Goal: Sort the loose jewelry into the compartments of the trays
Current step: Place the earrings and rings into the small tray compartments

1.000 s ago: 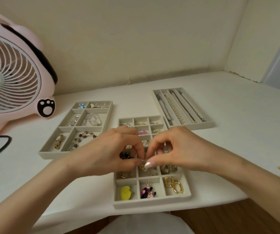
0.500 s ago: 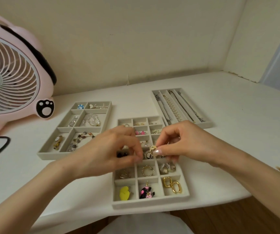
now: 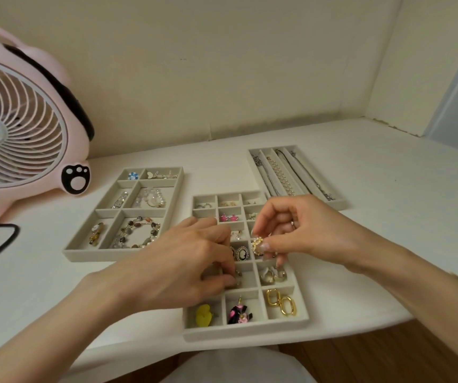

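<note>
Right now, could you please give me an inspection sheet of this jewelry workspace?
Surface: white table, three trays on it.
Job's things: middle tray of small compartments with earrings; left tray with bracelets; right tray with necklaces; gold flower piece held above the middle tray.
Clutter: pink fan at the table's back left.
Hands: right hand pinches the gold flower piece; left hand has fingers curled down in a middle tray compartment, what it holds is hidden.
Cables: black cable lies at the left edge.
Surroundings: cream wall behind; wooden floor below.
</note>
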`<state>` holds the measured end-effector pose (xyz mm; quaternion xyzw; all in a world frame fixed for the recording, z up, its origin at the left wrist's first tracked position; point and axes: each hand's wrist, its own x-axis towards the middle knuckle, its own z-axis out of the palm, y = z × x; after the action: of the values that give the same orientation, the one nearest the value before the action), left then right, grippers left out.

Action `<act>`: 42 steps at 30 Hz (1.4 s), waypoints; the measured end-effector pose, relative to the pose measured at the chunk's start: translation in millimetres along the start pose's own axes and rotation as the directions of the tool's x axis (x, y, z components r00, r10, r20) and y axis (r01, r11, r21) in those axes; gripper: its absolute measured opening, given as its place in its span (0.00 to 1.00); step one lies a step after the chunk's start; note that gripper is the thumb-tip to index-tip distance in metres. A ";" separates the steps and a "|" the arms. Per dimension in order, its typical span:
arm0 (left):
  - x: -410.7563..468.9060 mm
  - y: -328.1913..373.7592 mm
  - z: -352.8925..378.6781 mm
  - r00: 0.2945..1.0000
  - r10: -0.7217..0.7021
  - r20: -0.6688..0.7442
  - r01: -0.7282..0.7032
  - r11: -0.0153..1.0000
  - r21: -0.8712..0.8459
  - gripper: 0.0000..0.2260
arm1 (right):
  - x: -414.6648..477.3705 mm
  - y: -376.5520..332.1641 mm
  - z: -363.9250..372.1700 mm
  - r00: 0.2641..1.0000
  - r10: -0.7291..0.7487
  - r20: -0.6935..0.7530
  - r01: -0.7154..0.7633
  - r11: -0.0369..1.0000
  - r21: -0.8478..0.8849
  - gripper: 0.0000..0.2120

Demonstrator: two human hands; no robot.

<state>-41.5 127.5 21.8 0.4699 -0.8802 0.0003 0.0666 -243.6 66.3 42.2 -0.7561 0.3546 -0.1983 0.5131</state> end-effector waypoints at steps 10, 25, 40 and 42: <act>1.3 -6.8 -3.4 0.999 0.052 0.016 -0.052 0.999 0.006 0.11 | 1.2 2.4 3.1 1.000 -0.020 0.010 0.021 0.997 -0.072 0.10; 16.1 2.2 6.7 0.997 0.030 -0.076 -0.029 0.999 0.022 0.11 | -0.4 5.5 2.0 0.992 -0.126 0.012 0.126 0.975 -0.183 0.10; 16.7 10.7 12.6 0.981 -0.190 -0.041 0.183 0.974 -0.136 0.08 | 3.2 11.1 4.3 0.970 -0.233 0.064 0.240 0.897 -0.371 0.13; 17.0 10.6 12.0 0.982 -0.181 -0.057 0.173 0.978 -0.119 0.09 | 3.4 11.2 3.3 0.969 -0.241 0.062 0.246 0.895 -0.371 0.14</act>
<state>-61.0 118.6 12.6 0.5415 -0.8307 -0.0397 0.1228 -242.8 63.4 30.4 -0.8801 0.2850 -0.1840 0.3322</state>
